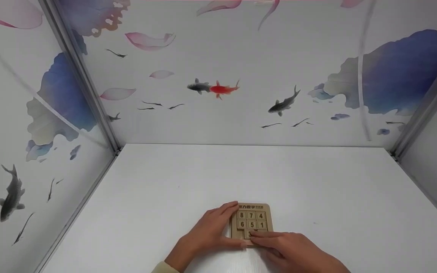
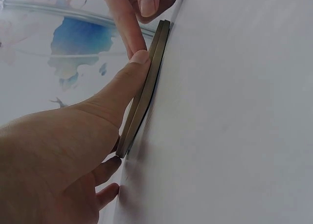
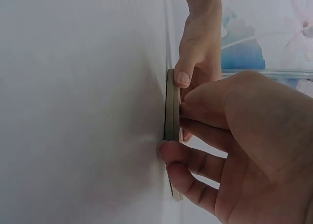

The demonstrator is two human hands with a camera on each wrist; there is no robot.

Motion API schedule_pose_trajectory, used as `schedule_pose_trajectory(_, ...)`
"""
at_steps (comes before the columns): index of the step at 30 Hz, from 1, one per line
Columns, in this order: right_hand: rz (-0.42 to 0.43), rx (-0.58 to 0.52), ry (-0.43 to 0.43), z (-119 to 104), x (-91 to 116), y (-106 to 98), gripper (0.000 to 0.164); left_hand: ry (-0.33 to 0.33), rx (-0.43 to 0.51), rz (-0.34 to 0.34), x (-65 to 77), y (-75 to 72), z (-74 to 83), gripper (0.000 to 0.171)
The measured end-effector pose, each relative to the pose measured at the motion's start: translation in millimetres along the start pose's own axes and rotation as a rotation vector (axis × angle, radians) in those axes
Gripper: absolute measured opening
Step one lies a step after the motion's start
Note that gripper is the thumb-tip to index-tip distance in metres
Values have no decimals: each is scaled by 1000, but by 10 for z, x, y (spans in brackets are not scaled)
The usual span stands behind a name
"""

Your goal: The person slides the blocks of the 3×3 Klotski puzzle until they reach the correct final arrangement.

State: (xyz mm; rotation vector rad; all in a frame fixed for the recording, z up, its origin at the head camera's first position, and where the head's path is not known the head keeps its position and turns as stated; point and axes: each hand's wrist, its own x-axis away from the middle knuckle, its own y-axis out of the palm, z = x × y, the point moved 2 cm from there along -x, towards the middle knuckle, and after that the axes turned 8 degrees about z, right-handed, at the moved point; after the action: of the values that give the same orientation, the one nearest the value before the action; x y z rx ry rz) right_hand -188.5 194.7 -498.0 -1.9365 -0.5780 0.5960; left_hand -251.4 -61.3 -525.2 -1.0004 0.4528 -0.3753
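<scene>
A wooden number sliding puzzle (image 1: 267, 208) lies on the white table, with rows 8-7-4 and 6-5-1 showing. In its bottom row, a gap stands at the left, next to the 3 tile (image 1: 247, 234); fingers cover the rest. My left hand (image 1: 211, 229) grips the puzzle's left side, fingers at the upper left corner and thumb along the near edge. Extended fingers of my right hand (image 1: 296, 246) touch the bottom row by the 3. Seen edge-on in the right wrist view, the puzzle (image 3: 170, 106) has other right-hand fingertips (image 3: 180, 177) against its edge.
The white tabletop (image 1: 317, 182) is bounded by printed panels with fish, petals and blue leaves. Behind it stands the back panel (image 1: 233, 125). Metal posts (image 1: 85, 79) mark the corners, and side panels rise to the left and right.
</scene>
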Motion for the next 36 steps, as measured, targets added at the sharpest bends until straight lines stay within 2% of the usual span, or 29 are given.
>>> schedule_pose_trajectory(8, -9, 16, 20, 5, -14, -63, 35, -14, -12, -22, -5, -13, 7, 114)
schedule_pose_trajectory(15, 69, 54, -5, -18, -2, -53, 32, 25, -17, -9, -1, -19, 18, 112)
schedule_pose_trajectory(25, 96, 43, -3, -57, -35, -44, 30, 14, -40, -9, -2, -4, 8, 113)
schedule_pose_trajectory(28, 125, 55, -20, -71, -49, -40, 31, 13, -46, -8, -9, 2, 11, 114)
schedule_pose_trajectory(36, 134, 71, -11, -65, -137, 13, 37, 11, -30, -11, -17, 16, -4, 113)
